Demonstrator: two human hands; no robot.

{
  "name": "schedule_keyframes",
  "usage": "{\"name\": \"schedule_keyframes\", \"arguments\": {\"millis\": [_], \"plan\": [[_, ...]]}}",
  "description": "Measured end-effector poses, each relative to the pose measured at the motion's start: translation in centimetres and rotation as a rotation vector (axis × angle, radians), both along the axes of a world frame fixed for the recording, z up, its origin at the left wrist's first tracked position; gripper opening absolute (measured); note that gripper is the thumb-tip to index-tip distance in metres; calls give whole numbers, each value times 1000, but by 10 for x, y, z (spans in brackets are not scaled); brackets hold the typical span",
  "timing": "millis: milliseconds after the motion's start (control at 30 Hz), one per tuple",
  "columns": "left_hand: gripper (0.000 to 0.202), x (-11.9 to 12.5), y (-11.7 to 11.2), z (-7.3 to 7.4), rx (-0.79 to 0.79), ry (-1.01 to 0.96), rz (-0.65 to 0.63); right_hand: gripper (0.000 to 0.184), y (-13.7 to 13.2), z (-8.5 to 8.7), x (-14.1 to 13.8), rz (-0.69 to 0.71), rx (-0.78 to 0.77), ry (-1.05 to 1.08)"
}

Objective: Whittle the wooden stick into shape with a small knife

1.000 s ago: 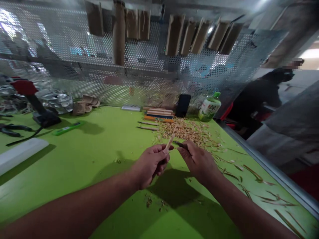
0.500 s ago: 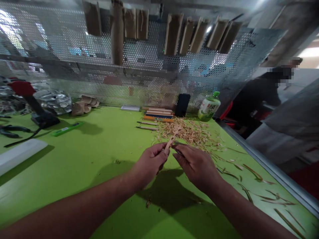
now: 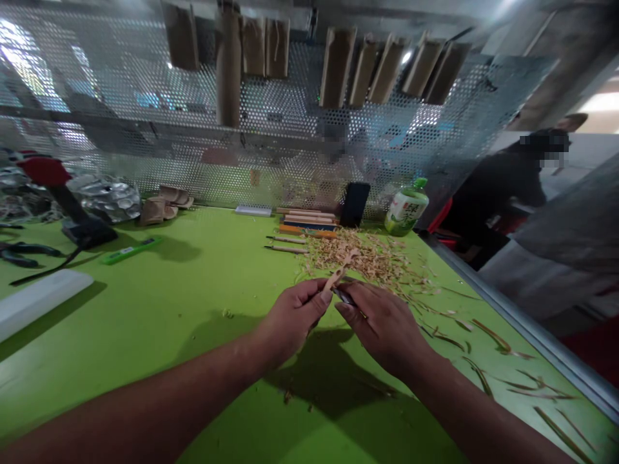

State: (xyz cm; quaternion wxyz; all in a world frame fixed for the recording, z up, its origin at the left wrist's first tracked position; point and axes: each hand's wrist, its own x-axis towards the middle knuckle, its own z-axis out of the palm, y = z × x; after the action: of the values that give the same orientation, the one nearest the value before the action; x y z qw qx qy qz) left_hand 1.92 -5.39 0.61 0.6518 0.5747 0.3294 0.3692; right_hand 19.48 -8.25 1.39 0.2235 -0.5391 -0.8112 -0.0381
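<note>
My left hand (image 3: 300, 314) is closed round the lower end of a pale carved wooden stick (image 3: 333, 279), which tilts up and away to the right. My right hand (image 3: 382, 322) is closed on a small knife (image 3: 345, 296), mostly hidden under the fingers, its metal showing beside the stick. Both hands are close together above the green table (image 3: 217, 270). A heap of wood shavings (image 3: 372, 254) lies just beyond them.
Behind the shavings are stacked wooden strips (image 3: 309, 220), a dark phone (image 3: 354, 205) and a green-capped bottle (image 3: 407, 206). Two thin tools (image 3: 286, 249) lie left of the heap. At left are a white block (image 3: 43, 299) and pliers (image 3: 24, 253). A person (image 3: 503, 187) is beyond the right edge.
The stick has tilted slightly further right in my left hand. My right hand has turned a little, so more of the knife's metal shows between its fingers.
</note>
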Motion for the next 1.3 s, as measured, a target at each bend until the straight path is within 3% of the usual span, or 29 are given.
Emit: {"name": "schedule_keyframes", "arguments": {"millis": [400, 533, 633, 767, 900, 1300], "plan": [[37, 1, -1, 0, 83, 84, 12, 37, 1, -1, -1, 21, -112, 38], [35, 0, 1, -3, 295, 172, 31, 31, 0, -2, -3, -28, -193, 28], [37, 0, 2, -7, 475, 380, 104, 24, 1, -5, -7, -66, -234, 11], [43, 1, 0, -11, 598, 610, 258, 24, 2, -9, -15, -121, -257, 1], [44, 1, -1, -11, 689, 635, 314, 25, 2, -11, -19, -136, -261, -3], [42, 5, -2, -11, 568, 539, 278, 28, 1, -16, -20, -218, -217, -77]]}}
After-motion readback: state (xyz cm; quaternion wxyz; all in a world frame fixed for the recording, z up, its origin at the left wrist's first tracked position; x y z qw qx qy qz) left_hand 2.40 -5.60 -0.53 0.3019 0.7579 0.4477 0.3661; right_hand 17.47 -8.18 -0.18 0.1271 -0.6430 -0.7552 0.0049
